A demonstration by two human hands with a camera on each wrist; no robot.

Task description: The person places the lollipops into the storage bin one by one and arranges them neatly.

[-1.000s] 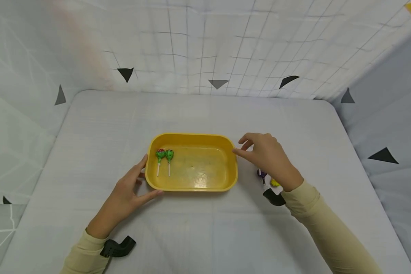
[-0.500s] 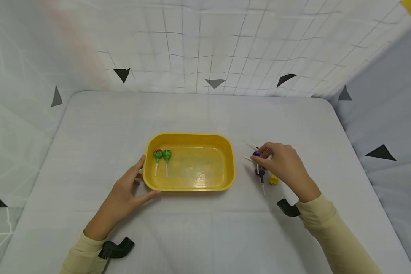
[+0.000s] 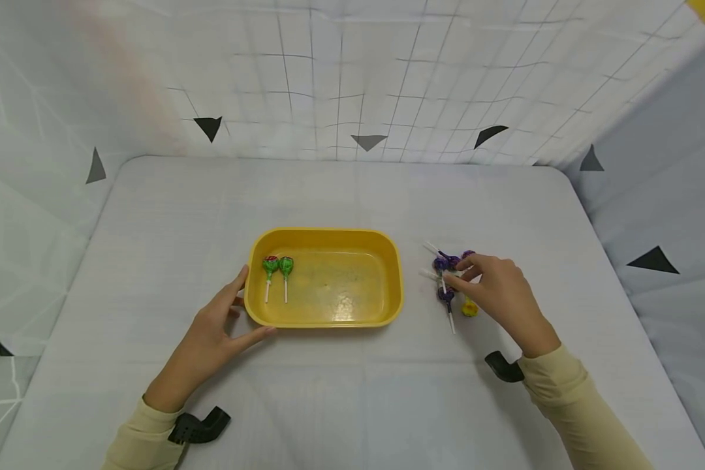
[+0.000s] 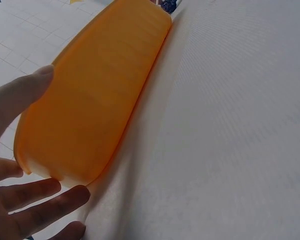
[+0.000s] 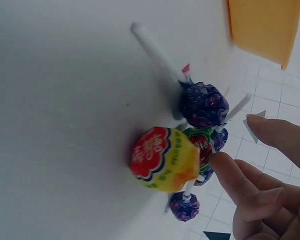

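Observation:
My left hand [image 3: 210,333] rests against the near left corner of the yellow plastic tray [image 3: 396,281], its thumb on the front side and spread fingers at the left end. Two green-wrapped lollipops [image 3: 286,264] lie side by side in the tray. My right hand [image 3: 496,287] is over a loose pile of lollipops to the right of the tray. Its thumb and index finger stand apart in the right wrist view, the index tip beside a green lollipop [image 5: 199,142]. Purple lollipops [image 5: 206,105] and a yellow lollipop [image 5: 165,159] lie around it.
A white cloth covers the table [image 3: 329,405]. Behind it hangs a white curtain [image 3: 305,78] with grid lines and dark triangles. Each wrist carries a black camera mount [image 3: 200,427].
My right hand has moved from the tray's right end to the lollipop pile, then slightly farther right and nearer. My left hand stays at the tray, and the two lollipops inside it lie unchanged.

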